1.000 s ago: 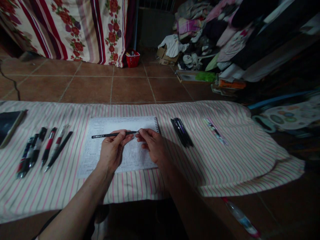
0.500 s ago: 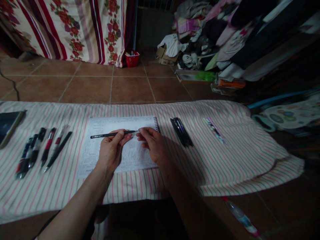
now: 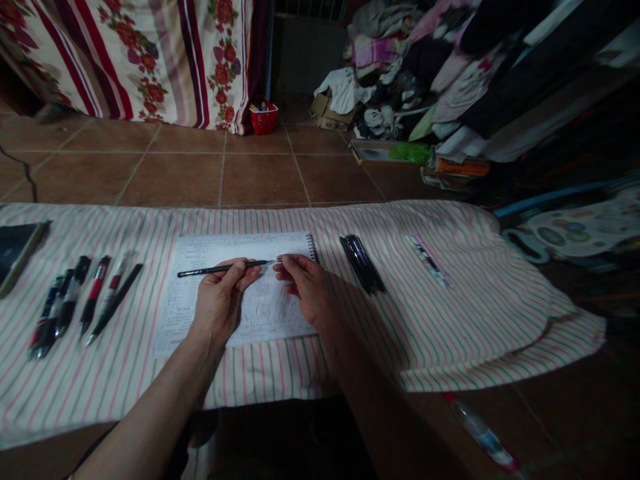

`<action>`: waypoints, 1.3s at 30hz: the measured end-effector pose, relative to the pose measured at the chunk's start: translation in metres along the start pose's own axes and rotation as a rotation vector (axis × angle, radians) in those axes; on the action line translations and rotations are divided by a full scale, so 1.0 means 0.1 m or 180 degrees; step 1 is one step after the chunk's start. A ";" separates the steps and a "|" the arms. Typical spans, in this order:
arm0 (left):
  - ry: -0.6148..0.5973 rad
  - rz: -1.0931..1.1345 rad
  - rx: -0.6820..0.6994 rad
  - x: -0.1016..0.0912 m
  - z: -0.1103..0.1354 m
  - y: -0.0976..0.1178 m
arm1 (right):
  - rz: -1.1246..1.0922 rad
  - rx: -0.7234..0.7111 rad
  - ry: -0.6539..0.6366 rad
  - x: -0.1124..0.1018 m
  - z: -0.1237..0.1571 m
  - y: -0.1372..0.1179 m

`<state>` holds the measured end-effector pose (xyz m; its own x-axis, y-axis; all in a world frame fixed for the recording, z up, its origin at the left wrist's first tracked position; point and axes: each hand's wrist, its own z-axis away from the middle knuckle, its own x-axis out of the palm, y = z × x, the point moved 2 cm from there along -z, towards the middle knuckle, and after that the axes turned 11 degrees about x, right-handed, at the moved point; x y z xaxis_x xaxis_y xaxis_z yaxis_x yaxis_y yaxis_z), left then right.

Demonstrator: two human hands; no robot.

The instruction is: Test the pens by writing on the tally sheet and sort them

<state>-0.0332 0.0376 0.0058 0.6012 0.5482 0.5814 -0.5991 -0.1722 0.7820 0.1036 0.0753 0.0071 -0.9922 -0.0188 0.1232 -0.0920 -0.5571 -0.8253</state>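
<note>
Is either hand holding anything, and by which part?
The left hand holds a black pen by its mid-barrel; the right hand is at the tip, contact unclear.

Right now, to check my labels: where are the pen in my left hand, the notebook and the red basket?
Pen (image 3: 200, 272): head view, on its barrel.
Notebook (image 3: 240, 245): head view, on its page.
Red basket (image 3: 263, 122): head view, on its front wall.
</note>
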 end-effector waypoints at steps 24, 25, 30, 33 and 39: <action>0.0102 0.0004 -0.0002 -0.03 -0.01 0.02 | 0.1885 -0.1681 0.0674 -0.35 -0.27 -0.03; 0.0089 0.0005 -0.0009 -0.03 -0.01 0.03 | 0.2065 -0.1757 0.0732 -0.35 -0.25 -0.03; 0.0084 0.0008 -0.0015 -0.03 -0.01 0.03 | 0.2894 -0.2168 0.1059 -0.34 -0.19 -0.03; 0.0128 -0.0011 -0.0036 -0.02 -0.01 0.04 | 0.3296 -0.2226 0.1274 -0.35 -0.18 -0.02; 0.0136 0.0005 -0.0061 -0.02 0.00 0.04 | 0.3594 -0.2276 0.1293 -0.36 -0.17 -0.01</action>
<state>-0.0366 0.0363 0.0079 0.5774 0.5824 0.5722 -0.6102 -0.1577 0.7764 0.1384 0.0905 -0.0061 -0.5016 0.1395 -0.8538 0.8636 0.1390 -0.4846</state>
